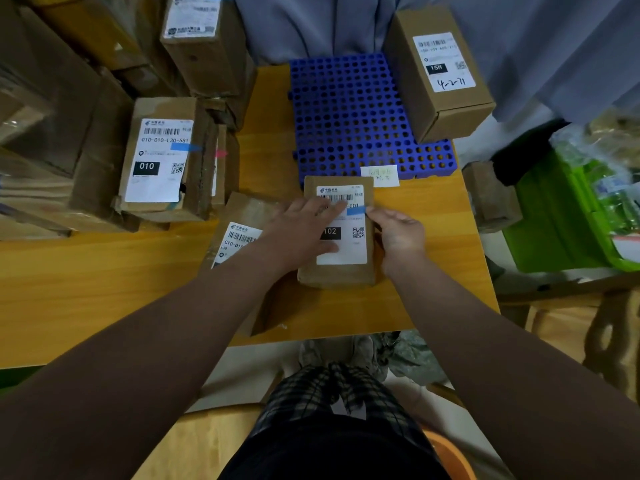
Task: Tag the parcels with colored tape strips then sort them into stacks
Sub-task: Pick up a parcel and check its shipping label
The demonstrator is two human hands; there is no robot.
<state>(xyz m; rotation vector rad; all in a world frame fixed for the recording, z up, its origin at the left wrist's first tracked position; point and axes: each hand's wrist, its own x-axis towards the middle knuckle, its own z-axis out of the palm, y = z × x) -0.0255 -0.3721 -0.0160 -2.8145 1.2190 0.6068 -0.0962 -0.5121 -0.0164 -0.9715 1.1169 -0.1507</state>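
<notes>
A small cardboard parcel (341, 275) with a white label marked 102 lies on the wooden table (86, 289) in front of me. My left hand (301, 230) rests flat on its label. My right hand (398, 230) is at the parcel's right edge, its fingertips pinching the end of a blue tape strip (356, 211) that lies across the label. A second parcel (239, 220) sits partly under my left arm. At the left stands a parcel marked 010 (159, 161) with blue tape on its label. Another parcel (440, 74) stands on the blue pallet.
A blue perforated plastic pallet (346, 116) lies at the table's back, with a small handwritten note (380, 176) at its front edge. More cardboard boxes (69, 81) are piled at the left. A green crate (561, 223) sits to the right of the table.
</notes>
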